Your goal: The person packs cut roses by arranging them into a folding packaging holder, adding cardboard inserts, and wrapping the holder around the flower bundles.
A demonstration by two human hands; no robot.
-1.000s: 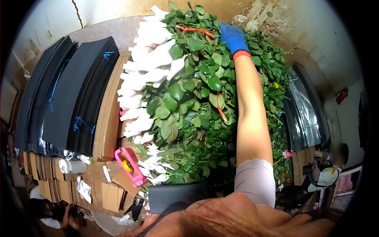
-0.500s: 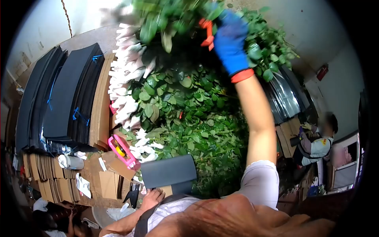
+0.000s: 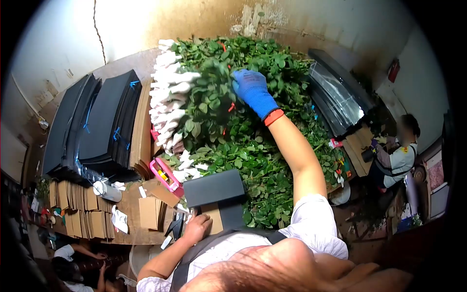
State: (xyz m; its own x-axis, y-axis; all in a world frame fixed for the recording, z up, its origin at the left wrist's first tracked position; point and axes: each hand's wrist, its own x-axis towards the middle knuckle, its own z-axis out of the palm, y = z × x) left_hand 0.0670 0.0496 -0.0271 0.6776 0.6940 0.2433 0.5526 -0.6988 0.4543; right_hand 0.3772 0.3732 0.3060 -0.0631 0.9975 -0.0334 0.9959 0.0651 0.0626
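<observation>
My right hand (image 3: 251,91), in a blue glove with an orange cuff, is closed on a bunch of leafy flower stems (image 3: 210,90) over the green pile. The bunch is slightly blurred, and its white-wrapped heads (image 3: 182,82) point left. More leafy stems (image 3: 253,155) lie beneath and nearer to me, with red ties showing among the leaves. My bare left hand (image 3: 198,228) rests with its fingers laid out at the edge of a brown cardboard piece (image 3: 212,217). Just beyond it is a dark folded board (image 3: 214,188).
Stacks of black board (image 3: 108,121) stand at left, above bundled cardboard pieces (image 3: 82,207). A pink tape dispenser (image 3: 166,176), white cup (image 3: 107,191) and black stapler-like tool (image 3: 174,228) lie nearby. Plastic-wrapped black sheets (image 3: 335,97) stand at right. Two other people (image 3: 396,158) are nearby.
My right hand has come down and toward the left with the stem bunch, from raised above the pile onto it. My left hand stays near the dark board. The view has shifted.
</observation>
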